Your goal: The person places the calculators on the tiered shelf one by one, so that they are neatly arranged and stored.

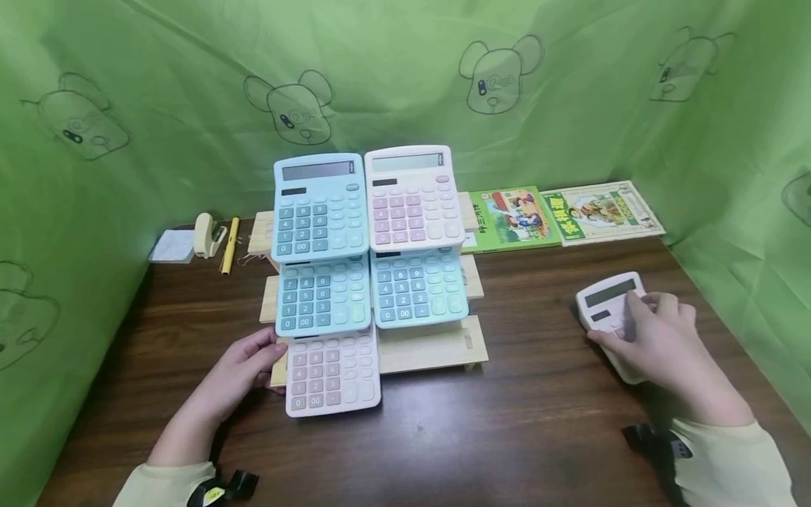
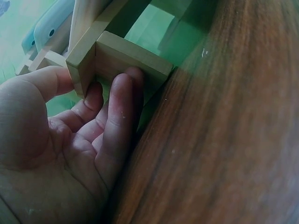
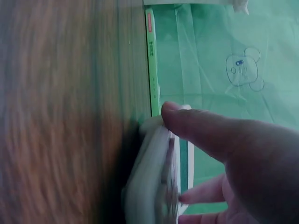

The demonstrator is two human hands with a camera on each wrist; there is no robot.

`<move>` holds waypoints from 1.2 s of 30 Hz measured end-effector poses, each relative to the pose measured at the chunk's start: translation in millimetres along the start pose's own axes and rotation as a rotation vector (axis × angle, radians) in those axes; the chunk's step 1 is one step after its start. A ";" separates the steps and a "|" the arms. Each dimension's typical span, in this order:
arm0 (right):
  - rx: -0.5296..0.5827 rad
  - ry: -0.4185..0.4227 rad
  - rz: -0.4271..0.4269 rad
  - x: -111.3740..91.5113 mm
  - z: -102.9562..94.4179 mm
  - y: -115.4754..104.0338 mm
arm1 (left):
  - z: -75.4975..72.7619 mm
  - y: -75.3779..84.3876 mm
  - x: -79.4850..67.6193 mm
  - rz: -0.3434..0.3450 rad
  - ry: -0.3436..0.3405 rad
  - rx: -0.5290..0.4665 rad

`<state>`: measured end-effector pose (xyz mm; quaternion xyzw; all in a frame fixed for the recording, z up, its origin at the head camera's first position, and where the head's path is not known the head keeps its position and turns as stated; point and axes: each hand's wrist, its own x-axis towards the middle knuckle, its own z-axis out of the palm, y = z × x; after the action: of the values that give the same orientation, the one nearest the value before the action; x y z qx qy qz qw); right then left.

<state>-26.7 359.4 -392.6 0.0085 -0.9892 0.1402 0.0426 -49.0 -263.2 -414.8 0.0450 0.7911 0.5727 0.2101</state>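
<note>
My left hand [image 1: 250,362] holds the left end of a stepped wooden rack [image 1: 431,345] at its lowest tier. In the left wrist view, the thumb and curled fingers pinch the corner of the rack's wooden end piece [image 2: 133,56]. On the right, my right hand [image 1: 662,341] grips a white calculator [image 1: 611,292], thumb at its left edge and fingers over its face, hiding most keys. The rack bears a blue calculator [image 1: 319,211] and a pink-keyed white one [image 1: 412,201] on top, blue calculators [image 1: 418,289] in the middle, and a pinkish calculator [image 1: 332,377] at bottom left.
Behind the rack at right lie a green picture book [image 1: 516,218] and a second book [image 1: 602,211]. At the back left are a pale paper pad [image 1: 172,246], a cream stapler [image 1: 204,236] and a yellow pen [image 1: 230,246]. Green cloth [image 1: 393,70] surrounds the dark wooden table [image 1: 481,436].
</note>
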 end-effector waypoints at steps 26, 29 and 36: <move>0.015 -0.138 -0.060 1.8 14.9 -30.8 | -0.8 -2.7 -11.2 0.024 0.013 -0.025; 0.063 -0.118 -0.098 -2.0 14.1 -34.7 | 1.7 -3.3 -5.5 0.030 -0.003 -0.028; 0.107 -0.019 -0.285 -9.1 16.5 -60.3 | 2.2 0.1 3.6 0.032 -0.019 -0.024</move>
<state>-17.3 296.9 -392.4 0.1523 -0.9694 0.1852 0.0521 -51.5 -260.1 -416.2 0.0606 0.7813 0.5850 0.2091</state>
